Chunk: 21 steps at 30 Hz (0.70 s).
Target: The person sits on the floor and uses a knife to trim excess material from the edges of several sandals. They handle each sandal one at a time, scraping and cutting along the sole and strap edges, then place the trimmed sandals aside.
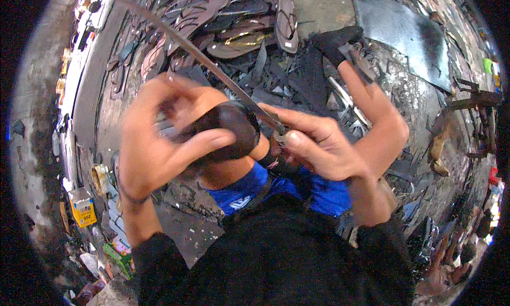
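Gripping dark sole piece (229, 129), left hand (159, 141) clamped; right hand (319, 146) closed on long knife (212, 67), blade toward 11 o'clock.

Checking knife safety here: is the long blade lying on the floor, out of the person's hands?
No: the right hand grips the long blade at its handle end, its edge against the dark rounded piece held by the left hand.

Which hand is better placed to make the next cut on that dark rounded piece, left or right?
Right. The right hand grips the handle of the long thin metal blade, whose edge lies against the dark rounded sole-like piece. The left hand is wrapped around that piece, steadying it.
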Tool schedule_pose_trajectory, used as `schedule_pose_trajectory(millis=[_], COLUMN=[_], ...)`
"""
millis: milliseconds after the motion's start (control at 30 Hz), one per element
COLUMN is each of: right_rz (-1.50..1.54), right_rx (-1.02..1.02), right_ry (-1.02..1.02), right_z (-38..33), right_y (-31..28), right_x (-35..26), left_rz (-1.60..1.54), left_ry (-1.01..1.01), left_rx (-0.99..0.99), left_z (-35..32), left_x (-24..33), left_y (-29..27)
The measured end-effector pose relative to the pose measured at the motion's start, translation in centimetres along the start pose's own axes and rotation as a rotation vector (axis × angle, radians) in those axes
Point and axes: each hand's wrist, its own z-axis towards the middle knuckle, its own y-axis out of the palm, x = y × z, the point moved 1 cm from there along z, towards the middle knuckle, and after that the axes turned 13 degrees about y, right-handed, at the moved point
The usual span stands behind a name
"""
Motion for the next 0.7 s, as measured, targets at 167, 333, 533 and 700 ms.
schedule_pose_trajectory(millis=[167, 333, 533, 700], right_rz=[0.110, -0.312, -0.639, -0.472], right_rx=[0.128, 0.499, 0.995, 0.939], right_ry=[0.004, -0.165, -0.244, -0.141], right_z=[-0.5, -2.5, -6.4, -5.2], right_y=[1.7, 2.5, 4.2, 4.2], right_x=[4.1, 4.6, 10.5, 8.5], left_rz=[-1.444, -1.637, -1.952, -1.585], left_ry=[-0.480, -0.756, -0.627, -0.889], left_rx=[-0.108, 0.814, 0.858, 0.725], left_z=[-10.7, -5.3, -4.5, -8.8], left_x=[2.0, 2.4, 0.2, 2.6], left_y=[9.3, 14.2, 15.6, 18.3])
